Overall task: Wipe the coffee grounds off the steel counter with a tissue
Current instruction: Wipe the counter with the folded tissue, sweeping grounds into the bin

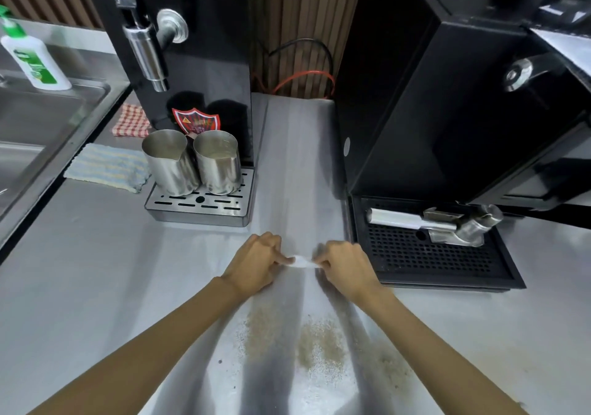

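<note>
While both hands, left hand [256, 264] and right hand [345, 267], pinch one tissue [302, 261] stretched between them above the steel counter [96, 286], one patch of coffee grounds [319, 344] lies nearer the person; two steel jugs [192, 162] stand beyond-left.

Two steel jugs [169, 165], two cloths [108, 166], two machines [198, 62], two drip trays [198, 214], one soap bottle [35, 59], one tissue [302, 262].

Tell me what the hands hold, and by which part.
A white tissue, stretched between both hands: the left hand pinches its left end, the right hand its right end.
</note>
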A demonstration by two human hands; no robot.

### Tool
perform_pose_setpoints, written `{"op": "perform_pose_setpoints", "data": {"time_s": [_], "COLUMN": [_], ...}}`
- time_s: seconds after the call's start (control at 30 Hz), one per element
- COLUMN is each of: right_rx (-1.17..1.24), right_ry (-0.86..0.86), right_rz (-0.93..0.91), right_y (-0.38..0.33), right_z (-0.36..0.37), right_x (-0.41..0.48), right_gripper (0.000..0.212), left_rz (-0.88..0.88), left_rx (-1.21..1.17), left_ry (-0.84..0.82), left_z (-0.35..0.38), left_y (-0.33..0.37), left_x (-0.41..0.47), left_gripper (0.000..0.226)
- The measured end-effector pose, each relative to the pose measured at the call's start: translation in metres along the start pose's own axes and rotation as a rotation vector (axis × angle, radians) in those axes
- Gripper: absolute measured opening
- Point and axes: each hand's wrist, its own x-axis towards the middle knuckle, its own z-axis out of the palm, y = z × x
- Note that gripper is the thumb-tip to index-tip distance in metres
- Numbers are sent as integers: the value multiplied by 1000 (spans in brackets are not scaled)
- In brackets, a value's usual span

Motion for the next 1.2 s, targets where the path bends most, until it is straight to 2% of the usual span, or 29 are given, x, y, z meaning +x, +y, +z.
{"op": "perform_pose_setpoints", "data": {"time_s": [0.13,0.33,0.43,0.5,0.7,0.83,0.93,1.07,1.2], "right_rx": [71,241,240,215,171,225,292,318,304], "right_ry": [-53,72,87,119,182,57,-13,88,103], "right_rz": [-24,-24,-85,-125,-256,-253,-230,-187,-146], "right_y": [-9,-24,-41,-50,-40,-23,-25,-44,-58], "right_z": [-2,-2,12,22,36,41,28,16,24], "right_x": [-23,50,70,68,17,-29,-15,41,73], "right_gripper": [31,31,29,31,28,31,34,33,31], "left_rz": [19,-171,-201,-223,-92,-11,-72,-203,-270], "left_rx": [-6,-20,36,-25,-85,-142,-160,-89,-42], "left_ry": [-44,196,245,266,221,130,134,298,287], "left_z": [-7,-30,-27,-22,-1,10,2,-26,-35], "left_y": [-1,-27,-47,-56,-45,-23,-19,-37,-50], "left_x": [-13,-6,-11,-18,-52,-81,-71,-41,-27], "left_gripper": [33,26,27,30,33,35,37,30,30]}}
